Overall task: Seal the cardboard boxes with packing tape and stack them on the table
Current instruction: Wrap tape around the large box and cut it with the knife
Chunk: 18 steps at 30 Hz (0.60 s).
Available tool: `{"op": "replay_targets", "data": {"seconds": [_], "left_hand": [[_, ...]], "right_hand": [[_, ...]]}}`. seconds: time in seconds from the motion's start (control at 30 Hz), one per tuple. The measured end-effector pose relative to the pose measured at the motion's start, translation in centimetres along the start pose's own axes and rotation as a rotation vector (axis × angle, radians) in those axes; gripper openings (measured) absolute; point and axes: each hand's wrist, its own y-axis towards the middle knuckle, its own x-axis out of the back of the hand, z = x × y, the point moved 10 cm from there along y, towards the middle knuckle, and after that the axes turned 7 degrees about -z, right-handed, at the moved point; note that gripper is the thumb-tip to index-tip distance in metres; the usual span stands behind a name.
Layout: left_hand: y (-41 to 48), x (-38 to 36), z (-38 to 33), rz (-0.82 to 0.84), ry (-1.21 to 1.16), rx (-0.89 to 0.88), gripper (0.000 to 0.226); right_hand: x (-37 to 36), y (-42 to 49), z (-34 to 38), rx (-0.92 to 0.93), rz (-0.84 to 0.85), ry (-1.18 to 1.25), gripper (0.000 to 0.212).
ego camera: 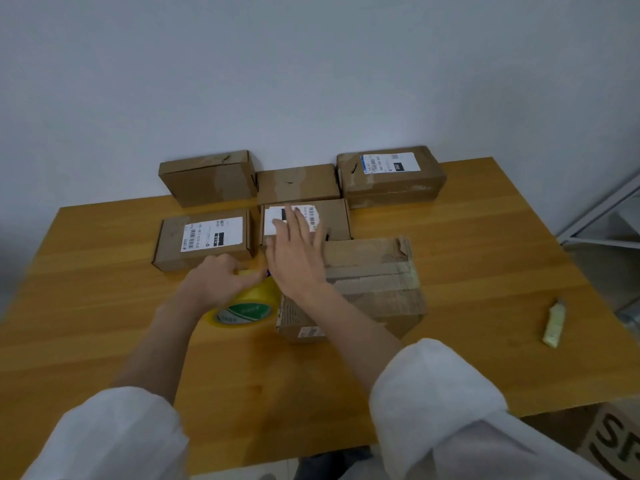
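Wooden table (pixel 485 271): left hand (pixel 218 278) grips yellow tape (pixel 249 306); right hand (pixel 298 261) spread over near box (pixel 374 282); barcode labels (pixel 211 233) blurred.

Matt brown cardboard boxes (pixel 375 271), glossy, perhaps plastic tape roll (pixel 249 303), smooth wooden table (pixel 485 306).

- Our left hand (pixel 221 282) is curled, its fingers and thumb gripping the yellow tape roll (pixel 249 303) from above.
- Our right hand (pixel 298 258) is flat, palm down, with fingers straight and slightly spread, pointing away from us.
- Both forearms (pixel 349 323) are bare and reach forward, converging, with white sleeves (pixel 433 393) pushed up.
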Motion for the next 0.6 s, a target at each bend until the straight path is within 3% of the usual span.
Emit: {"op": "replay_targets", "data": {"seconds": [0.17, 0.3, 0.6], "left_hand": [[0.4, -0.3, 0.5, 0.021, 0.008, 0.071, 0.074], [-0.1, -0.4, 0.8, 0.015, -0.058, 0.097, 0.055], [-0.4, -1.0, 0.9, 0.034, -0.114, 0.111, 0.055]], "right_hand": [[0.1, -0.7, -1.8, 0.034, -0.002, -0.083, 0.050], [1.9, -1.1, -7.8, -0.120, 0.019, -0.115, 0.056], [5.2, -2.6, -15.0, -0.216, 0.022, -0.331, 0.060]]}}
